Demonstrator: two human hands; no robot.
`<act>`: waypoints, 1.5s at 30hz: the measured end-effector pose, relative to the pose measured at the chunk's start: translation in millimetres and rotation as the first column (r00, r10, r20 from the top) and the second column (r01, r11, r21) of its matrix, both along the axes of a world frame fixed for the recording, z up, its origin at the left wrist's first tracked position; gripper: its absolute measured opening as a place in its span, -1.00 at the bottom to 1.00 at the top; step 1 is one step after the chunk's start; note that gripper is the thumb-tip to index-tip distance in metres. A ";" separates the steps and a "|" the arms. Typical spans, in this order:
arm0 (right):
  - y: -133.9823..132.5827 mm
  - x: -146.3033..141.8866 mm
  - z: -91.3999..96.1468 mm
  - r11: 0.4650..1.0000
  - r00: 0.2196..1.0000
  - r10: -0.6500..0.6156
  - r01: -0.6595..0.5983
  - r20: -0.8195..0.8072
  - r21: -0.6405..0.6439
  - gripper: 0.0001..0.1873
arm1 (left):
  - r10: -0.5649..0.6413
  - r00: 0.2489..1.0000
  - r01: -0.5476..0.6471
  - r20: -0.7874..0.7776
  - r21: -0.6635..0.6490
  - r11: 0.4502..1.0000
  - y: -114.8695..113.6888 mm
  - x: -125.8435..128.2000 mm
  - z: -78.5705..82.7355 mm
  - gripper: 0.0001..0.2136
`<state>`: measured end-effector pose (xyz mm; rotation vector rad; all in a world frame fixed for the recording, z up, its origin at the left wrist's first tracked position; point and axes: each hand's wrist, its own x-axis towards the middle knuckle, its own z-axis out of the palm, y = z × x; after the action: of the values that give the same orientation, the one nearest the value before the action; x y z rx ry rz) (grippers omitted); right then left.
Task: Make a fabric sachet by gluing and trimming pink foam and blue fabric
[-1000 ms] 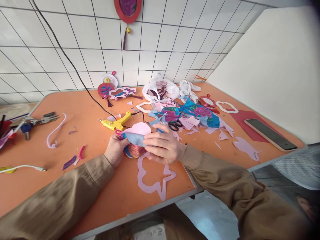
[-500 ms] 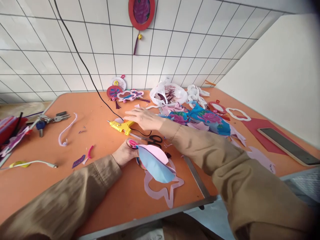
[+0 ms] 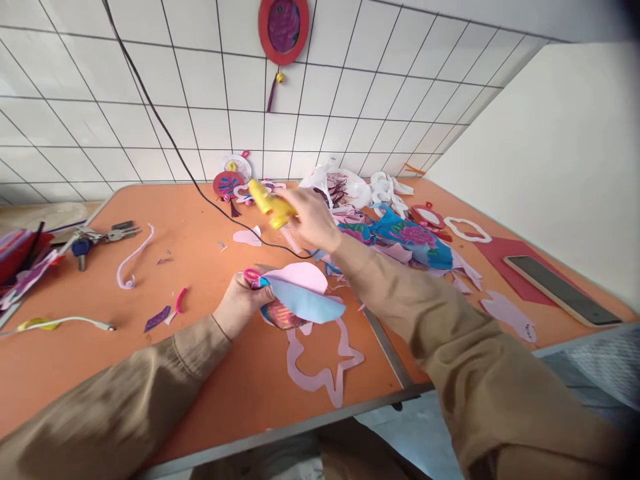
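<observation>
Pinched in my left hand is a layered fabric piece, its pink and light blue sides folded apart, with a pink loop at the held end and a patterned face underneath. My right hand is closed around a yellow hot glue gun, lifted above the table, its nozzle pointing up and to the left. A glue stick pokes out of its rear. Below the fabric piece lies a pale pink cut-out frame, partly covered by it. The scissors are mostly hidden behind the fabric piece.
Blue floral fabric, pink scraps and a white plastic bag lie at the back right. A phone rests on red sheet material. Keys and a white cable are at the left. The black cord hangs across the wall.
My right hand has taken hold of the glue gun and raised it off the table. My left hand has tilted the fabric piece, showing more of its patterned underside.
</observation>
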<state>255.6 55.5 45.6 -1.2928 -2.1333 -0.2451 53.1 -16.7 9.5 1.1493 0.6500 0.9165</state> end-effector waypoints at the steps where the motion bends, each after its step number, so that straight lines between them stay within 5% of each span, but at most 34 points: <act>1: -8.5 8.0 4.2 1.000 0.985 -0.002 0.000 -0.173 -0.014 -0.60 | 0.032 0.999 -0.032 -0.003 -0.021 0.999 -2.1 -2.3 -0.6 -0.63; 2: -18.1 15.3 7.0 0.999 0.945 -0.024 0.009 -0.325 -0.049 -0.65 | 0.055 0.998 -0.056 -0.009 -0.041 0.998 -4.2 -4.7 -1.4 -0.63; 7: -75.0 33.9 0.1 0.994 0.915 -0.043 -0.001 -0.402 -0.110 -0.94 | 0.125 0.992 -0.126 -0.020 -0.060 0.990 -12.4 -13.6 -6.1 -0.68; 14: -126.1 27.8 -15.5 0.968 0.929 0.196 -0.234 -0.313 -0.088 -0.83 | 0.250 0.968 -0.252 -0.029 -0.063 0.966 -16.8 -15.6 -16.5 -0.77; 24: -145.6 19.6 -14.6 0.990 0.981 0.111 -0.095 0.159 -0.109 -0.64 | 0.249 0.965 -0.247 -0.082 0.037 0.968 -19.2 -13.0 -15.4 -0.79; 38: -148.2 15.1 -13.2 0.993 0.965 0.036 -0.064 0.261 0.097 -0.59 | 0.224 0.970 -0.217 -0.090 0.081 0.973 -21.7 -10.7 -16.6 -0.74; 45: -149.1 19.9 -10.2 0.995 0.969 0.049 -0.069 0.244 0.072 -0.63 | 0.254 0.962 -0.246 -0.105 0.079 0.966 -21.5 -11.5 -14.8 -0.74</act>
<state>275.5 -93.6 35.5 -1.2026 -2.3357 -0.4798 41.6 -38.2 -5.3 1.2018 0.8795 1.0977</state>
